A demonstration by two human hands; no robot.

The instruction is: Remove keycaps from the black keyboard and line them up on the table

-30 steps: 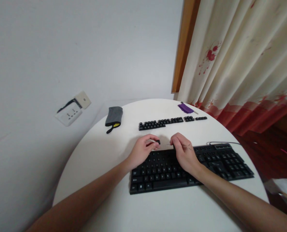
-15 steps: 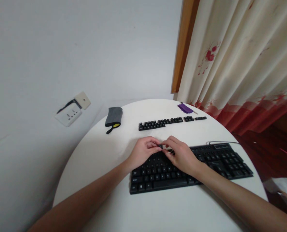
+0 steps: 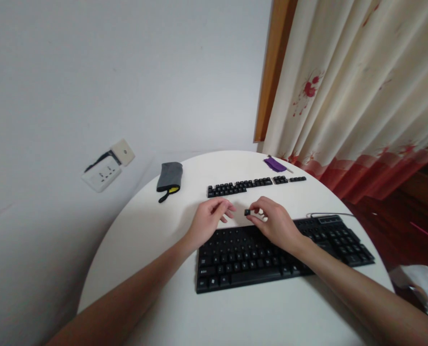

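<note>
A black keyboard (image 3: 282,252) lies on the round white table (image 3: 156,230) in front of me. My right hand (image 3: 275,223) hovers over its top edge and pinches a small black keycap (image 3: 247,212) between thumb and fingertips. My left hand (image 3: 210,221) is just left of the keycap, fingers loosely curled and apart, holding nothing. Behind the hands, rows of loose black keycaps (image 3: 240,186) are laid out in a line on the table.
A grey pouch with a yellow lining (image 3: 169,175) lies at the back left of the table. A purple tool (image 3: 275,164) rests at the back near the curtain (image 3: 361,91). The keyboard's cable (image 3: 322,215) runs off right. A wall socket (image 3: 103,173) sits left.
The keycap passed from my left fingers to my right. The hands met over the keyboard's top edge, then drew apart, and my left hand let go.
</note>
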